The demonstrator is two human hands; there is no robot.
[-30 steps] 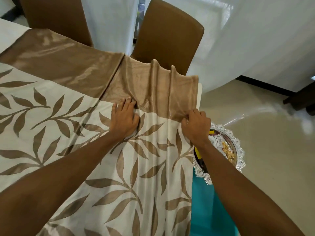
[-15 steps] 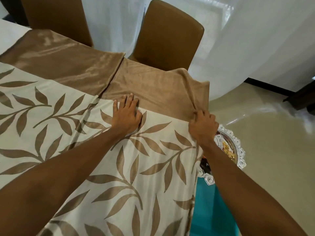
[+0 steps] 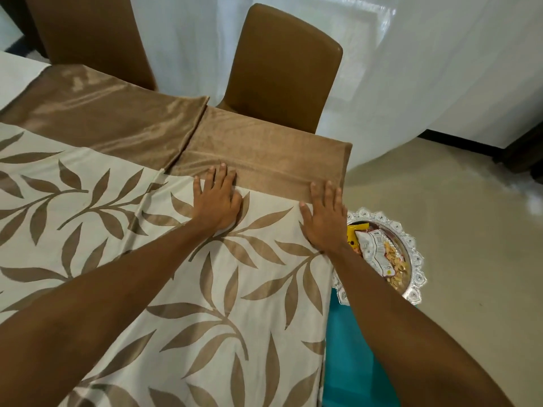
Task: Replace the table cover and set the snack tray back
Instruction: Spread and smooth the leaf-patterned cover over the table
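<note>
I see both hands lying flat on the table cover (image 3: 176, 289), which is spread over the table corner. The left hand (image 3: 216, 201) is palm down with fingers straight at the leaf-print/tan border seam. The right hand (image 3: 323, 218) is flat at the right edge. Neither grips anything. The silver scalloped snack tray (image 3: 415, 259) sits below the table edge, just right of the right wrist. On the packets (image 3: 373, 248) in it a barcode shows, but the wording is too small to read.

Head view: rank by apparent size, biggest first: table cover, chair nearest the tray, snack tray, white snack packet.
1. table cover, fills most of the frame
2. chair
3. snack tray, partly hidden and farther from the camera, so it may look smaller than it is
4. white snack packet, lying in the tray
</note>
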